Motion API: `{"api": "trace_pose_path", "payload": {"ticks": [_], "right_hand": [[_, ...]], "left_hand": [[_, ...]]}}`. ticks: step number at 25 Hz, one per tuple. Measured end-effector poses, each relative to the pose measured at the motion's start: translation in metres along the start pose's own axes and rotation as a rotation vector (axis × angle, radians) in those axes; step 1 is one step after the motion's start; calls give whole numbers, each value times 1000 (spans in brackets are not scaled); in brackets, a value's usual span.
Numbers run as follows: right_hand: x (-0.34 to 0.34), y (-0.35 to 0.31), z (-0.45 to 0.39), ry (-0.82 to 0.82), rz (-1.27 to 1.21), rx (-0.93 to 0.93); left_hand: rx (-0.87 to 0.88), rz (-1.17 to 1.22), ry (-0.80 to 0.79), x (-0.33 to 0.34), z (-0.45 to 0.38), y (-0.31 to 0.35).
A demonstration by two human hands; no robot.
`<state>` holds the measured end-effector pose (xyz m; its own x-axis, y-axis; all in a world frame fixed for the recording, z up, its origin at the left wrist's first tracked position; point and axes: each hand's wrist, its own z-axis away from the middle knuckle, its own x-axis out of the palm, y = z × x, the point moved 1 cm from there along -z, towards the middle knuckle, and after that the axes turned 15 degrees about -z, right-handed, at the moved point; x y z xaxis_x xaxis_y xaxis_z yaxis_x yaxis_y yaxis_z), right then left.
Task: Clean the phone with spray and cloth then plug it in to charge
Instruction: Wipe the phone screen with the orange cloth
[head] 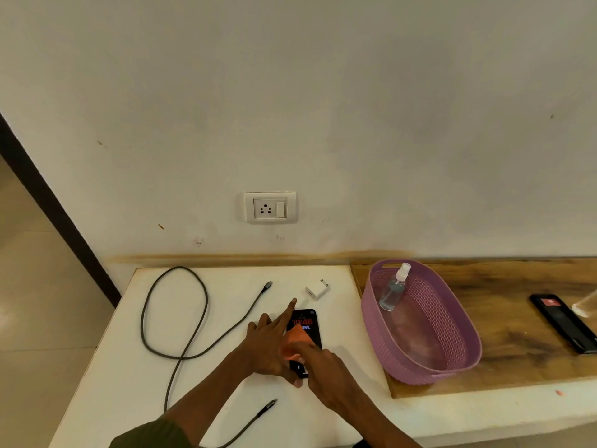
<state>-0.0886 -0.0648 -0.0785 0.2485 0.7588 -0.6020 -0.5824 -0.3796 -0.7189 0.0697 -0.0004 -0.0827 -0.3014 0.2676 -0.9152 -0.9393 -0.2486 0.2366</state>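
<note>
Midway through cleaning: the slim black phone with its screen lit [305, 321] lies flat on the white tabletop [106, 367]. The left hand [269, 342] steadies its edge, fingers spread wide; the right hand [326, 373] pinches a small orange cloth [295, 342] against the glass. One clear spray bottle [394, 287] rests inside one purple woven basket [452, 357]. Charging remains (nothing connected): one dark braided cable [176, 318], one white adapter [317, 289], one wall socket [269, 207].

The hands hid the lower half of the phone [305, 321], and the right edge cut off a clear glass [586, 307].
</note>
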Motion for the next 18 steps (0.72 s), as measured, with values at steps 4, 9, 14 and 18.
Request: {"api": "trace_pose_path", "payload": {"ticks": [4, 9, 14, 18], "right_hand": [[-8, 9, -18, 196, 121, -162], [-19, -3, -33, 143, 135, -115], [-31, 6, -33, 127, 18, -31], [-43, 13, -31, 203, 0, -68]], "left_hand": [[11, 18, 7, -1, 0, -1], [2, 65, 30, -5, 2, -2], [2, 56, 30, -5, 2, -3], [-5, 53, 25, -5, 2, -4]]}}
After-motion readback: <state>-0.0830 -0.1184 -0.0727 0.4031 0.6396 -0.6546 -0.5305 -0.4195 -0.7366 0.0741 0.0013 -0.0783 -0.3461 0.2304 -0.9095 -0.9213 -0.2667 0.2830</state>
